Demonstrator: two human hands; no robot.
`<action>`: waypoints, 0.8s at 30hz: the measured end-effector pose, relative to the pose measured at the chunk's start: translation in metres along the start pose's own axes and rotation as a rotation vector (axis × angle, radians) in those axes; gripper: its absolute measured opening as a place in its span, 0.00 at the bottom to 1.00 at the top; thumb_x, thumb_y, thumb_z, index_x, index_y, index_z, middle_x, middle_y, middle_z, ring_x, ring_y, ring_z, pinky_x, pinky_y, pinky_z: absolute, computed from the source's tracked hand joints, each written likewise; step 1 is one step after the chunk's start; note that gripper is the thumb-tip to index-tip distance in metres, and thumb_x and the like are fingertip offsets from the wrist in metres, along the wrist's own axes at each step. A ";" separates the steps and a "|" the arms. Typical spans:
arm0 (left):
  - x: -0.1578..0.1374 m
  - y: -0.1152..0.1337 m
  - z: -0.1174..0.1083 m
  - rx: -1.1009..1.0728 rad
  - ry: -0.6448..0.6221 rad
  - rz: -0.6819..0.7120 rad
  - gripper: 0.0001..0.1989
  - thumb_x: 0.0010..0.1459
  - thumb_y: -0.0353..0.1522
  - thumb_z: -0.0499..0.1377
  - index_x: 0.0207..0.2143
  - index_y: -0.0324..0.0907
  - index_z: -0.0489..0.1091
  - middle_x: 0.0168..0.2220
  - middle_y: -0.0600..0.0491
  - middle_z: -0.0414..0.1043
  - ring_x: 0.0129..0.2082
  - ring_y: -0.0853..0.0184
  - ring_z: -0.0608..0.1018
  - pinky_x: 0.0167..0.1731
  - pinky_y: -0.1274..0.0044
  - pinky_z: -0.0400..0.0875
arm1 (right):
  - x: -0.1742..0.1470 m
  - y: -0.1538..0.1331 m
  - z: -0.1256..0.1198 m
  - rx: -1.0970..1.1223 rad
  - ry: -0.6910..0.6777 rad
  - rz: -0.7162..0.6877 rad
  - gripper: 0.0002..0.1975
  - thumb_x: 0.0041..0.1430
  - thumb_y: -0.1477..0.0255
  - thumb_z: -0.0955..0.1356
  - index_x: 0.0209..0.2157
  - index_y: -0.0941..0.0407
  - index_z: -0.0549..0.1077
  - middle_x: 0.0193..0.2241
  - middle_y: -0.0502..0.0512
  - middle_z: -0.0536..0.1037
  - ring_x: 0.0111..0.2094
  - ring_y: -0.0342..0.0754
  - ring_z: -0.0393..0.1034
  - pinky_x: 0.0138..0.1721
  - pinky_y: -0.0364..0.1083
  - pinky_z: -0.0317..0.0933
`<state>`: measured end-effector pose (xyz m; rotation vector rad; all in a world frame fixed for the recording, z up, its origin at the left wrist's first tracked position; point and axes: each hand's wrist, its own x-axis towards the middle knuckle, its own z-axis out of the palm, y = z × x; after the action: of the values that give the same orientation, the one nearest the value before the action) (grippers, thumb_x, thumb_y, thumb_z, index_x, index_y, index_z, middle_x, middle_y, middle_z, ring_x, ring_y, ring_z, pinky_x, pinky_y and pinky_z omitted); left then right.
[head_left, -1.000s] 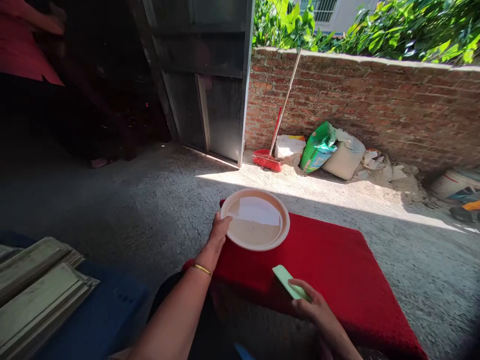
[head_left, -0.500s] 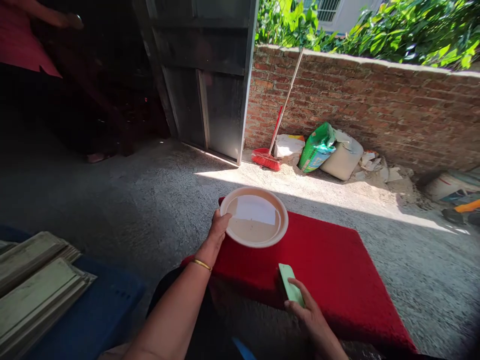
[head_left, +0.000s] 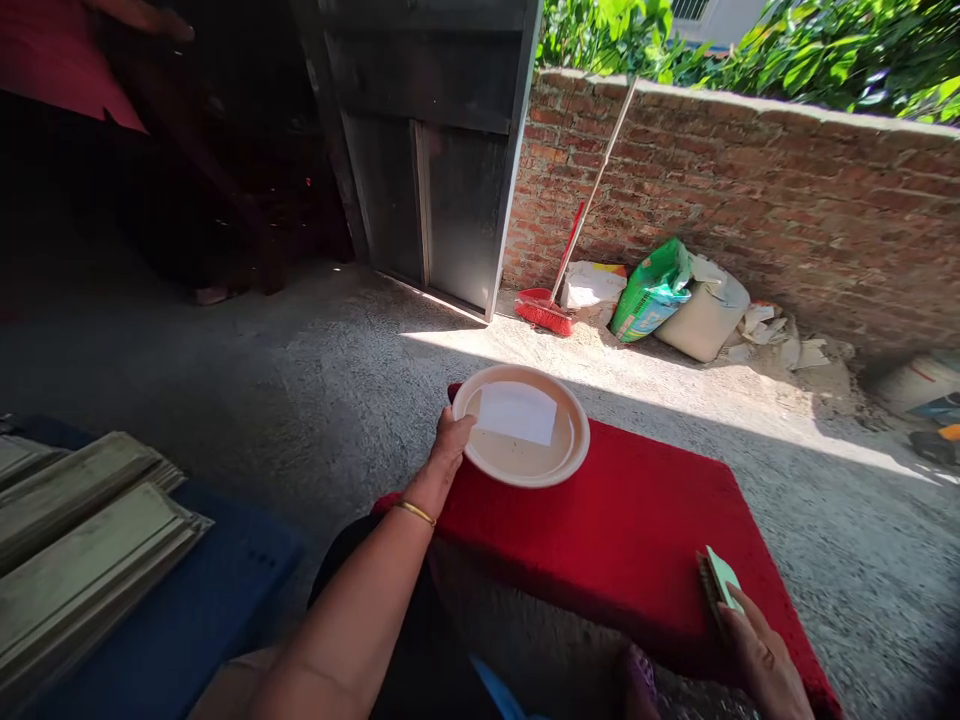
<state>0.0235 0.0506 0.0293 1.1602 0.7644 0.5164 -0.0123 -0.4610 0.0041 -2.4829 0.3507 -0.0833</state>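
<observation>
Grey-green panels point(head_left: 82, 540) lie stacked at far left. The left hand point(head_left: 450, 450) pinches the near rim of a pale plate point(head_left: 522, 425), which sits on the red cloth's point(head_left: 600, 530) far corner. The right hand point(head_left: 761, 655), fingers curled, holds a green brush point(head_left: 718, 582) at the cloth's right edge.

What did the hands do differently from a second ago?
The right hand slid the green brush it holds along the red cloth, from near the middle out to the right edge. The left hand kept its grip on the rim of the plate, and the white paper stayed lying in it.
</observation>
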 end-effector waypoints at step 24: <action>0.000 -0.001 -0.004 0.045 -0.002 0.011 0.14 0.41 0.25 0.64 0.34 0.41 0.70 0.28 0.54 0.74 0.29 0.63 0.78 0.32 0.74 0.73 | -0.110 -0.083 0.119 -0.120 -0.112 -0.960 0.25 0.63 0.70 0.61 0.60 0.42 0.71 0.51 0.58 0.76 0.49 0.56 0.73 0.51 0.57 0.67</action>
<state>0.0200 0.0525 0.0274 1.2074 0.7718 0.5094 -0.0818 -0.2989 -0.0401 -2.5316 -0.9191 -0.3139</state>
